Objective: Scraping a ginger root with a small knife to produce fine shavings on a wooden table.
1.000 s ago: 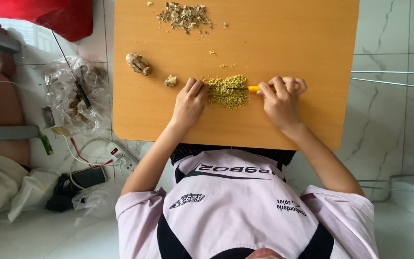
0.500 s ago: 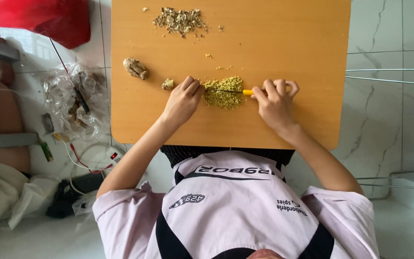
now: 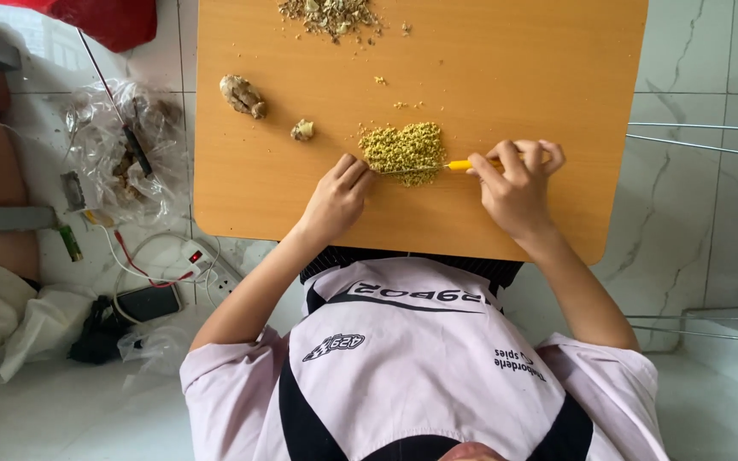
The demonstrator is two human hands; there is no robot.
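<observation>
Lying across the middle of the frame, a knife [image 3: 437, 166] with a yellow handle rests on the orange wooden worktop [image 3: 506, 77], its long axis running left to right and its thin blade pointing left. The blade passes over the lower edge of a heap of finely chopped yellow-green bits [image 3: 403, 149]. At the right, the right hand [image 3: 514, 183] is closed around the handle. At the left, the left hand [image 3: 335, 196] has its fingers loosely curled, the fingertips [image 3: 360, 171] touching the blade's tip end just beside the heap. A small knobbly piece [image 3: 302, 130] and a larger brown root [image 3: 243, 95] lie toward the upper left, and a coarser heap of peelings [image 3: 330, 14] lies at the top edge.
</observation>
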